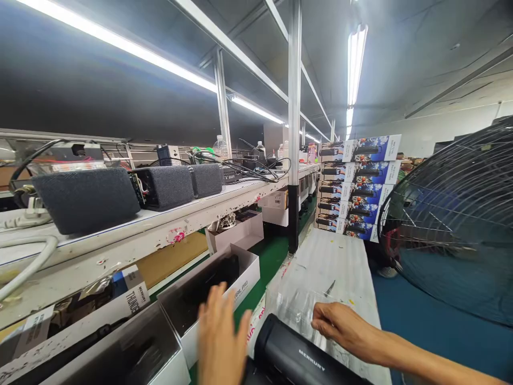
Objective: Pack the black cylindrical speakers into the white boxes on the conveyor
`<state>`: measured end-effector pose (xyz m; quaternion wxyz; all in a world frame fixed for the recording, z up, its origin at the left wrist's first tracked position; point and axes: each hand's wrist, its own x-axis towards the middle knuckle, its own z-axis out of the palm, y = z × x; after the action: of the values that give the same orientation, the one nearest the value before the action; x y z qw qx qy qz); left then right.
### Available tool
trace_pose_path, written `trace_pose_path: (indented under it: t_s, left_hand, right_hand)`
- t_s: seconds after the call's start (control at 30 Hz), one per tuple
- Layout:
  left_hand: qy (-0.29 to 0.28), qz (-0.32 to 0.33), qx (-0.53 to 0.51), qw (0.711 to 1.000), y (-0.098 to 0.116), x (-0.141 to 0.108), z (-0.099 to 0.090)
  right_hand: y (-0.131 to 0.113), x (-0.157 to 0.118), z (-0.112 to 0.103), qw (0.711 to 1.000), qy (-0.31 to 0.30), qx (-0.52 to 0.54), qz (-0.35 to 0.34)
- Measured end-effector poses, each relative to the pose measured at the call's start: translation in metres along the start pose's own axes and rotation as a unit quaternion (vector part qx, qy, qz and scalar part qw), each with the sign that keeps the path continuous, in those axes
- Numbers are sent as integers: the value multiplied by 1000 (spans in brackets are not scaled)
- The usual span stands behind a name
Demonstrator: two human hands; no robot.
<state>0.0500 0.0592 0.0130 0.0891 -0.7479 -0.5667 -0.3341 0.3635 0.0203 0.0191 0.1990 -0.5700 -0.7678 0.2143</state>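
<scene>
A black cylindrical speaker (296, 355) lettered MERKURY lies at the bottom of the view between my two hands. My left hand (222, 337) is at its left side, fingers stretched and apart, slightly blurred, in front of an open white box (246, 283). I cannot tell whether it touches the speaker. On the right, my right hand (340, 325) has its fingers curled closed at the edge of a clear plastic bag (292, 305), just above the speaker. The bag spreads over the white work surface (332, 254).
Several printed boxes (360, 187) are stacked at the far end of the surface. A large fan (452, 224) stands on the right. Fabric-covered speakers (86, 198) and cables line the left bench, with open boxes (148, 347) below. A metal post (294, 123) rises ahead.
</scene>
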Motion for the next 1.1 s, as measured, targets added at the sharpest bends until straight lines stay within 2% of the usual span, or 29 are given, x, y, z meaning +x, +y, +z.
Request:
trace_pose_path:
  t_s: [0.07, 0.13, 0.2, 0.3, 0.37, 0.43, 0.5, 0.6, 0.67, 0.73, 0.83, 0.93, 1.03, 1.1]
  left_hand:
    - [-121, 64, -74, 988, 47, 0, 9]
    - [-227, 74, -114, 964, 85, -4, 24]
    - [-242, 60, -122, 961, 107, -10, 43]
    - [-216, 50, -98, 970, 116, -15, 66]
    - [-226, 52, -70, 970, 117, -17, 72]
    - [-246, 57, -64, 965, 118, -16, 67]
    - [-249, 58, -84, 963, 116, -10, 52]
    - [-200, 44, -73, 976, 95, 15, 21]
    - [-180, 12, -6, 984, 65, 43, 4]
    - [-189, -43, 50, 980, 27, 74, -1]
    - [-218, -100, 70, 968, -28, 112, 16]
    - [-246, -146, 73, 956, -66, 129, 45]
    - [-250, -181, 66, 949, -87, 130, 66]
    - [-244, -187, 44, 951, -96, 128, 70]
  right_hand:
    - [2, -1, 6, 999, 29, -20, -17]
    - [6, -2, 16, 998, 58, -20, -20]
    - [9, -2, 25, 996, 90, -1, -22]
    - [10, 2, 27, 983, 174, 29, -57]
    - [4, 6, 13, 966, 244, 53, -63]
    - [-4, 14, -11, 954, 286, 73, -44]
    - [-15, 25, -36, 953, 286, 92, -38]
    - [-31, 56, -62, 950, 271, 149, -53]
    - [-41, 88, -65, 939, 265, 210, -64]
    - [-52, 128, -59, 916, 251, 304, -72]
    - [-67, 194, -38, 877, 214, 425, -64]
    - [-73, 247, -12, 869, 194, 453, -47]
    - [-67, 274, 11, 866, 190, 461, -13]
    - [-58, 280, 21, 865, 195, 461, 18]
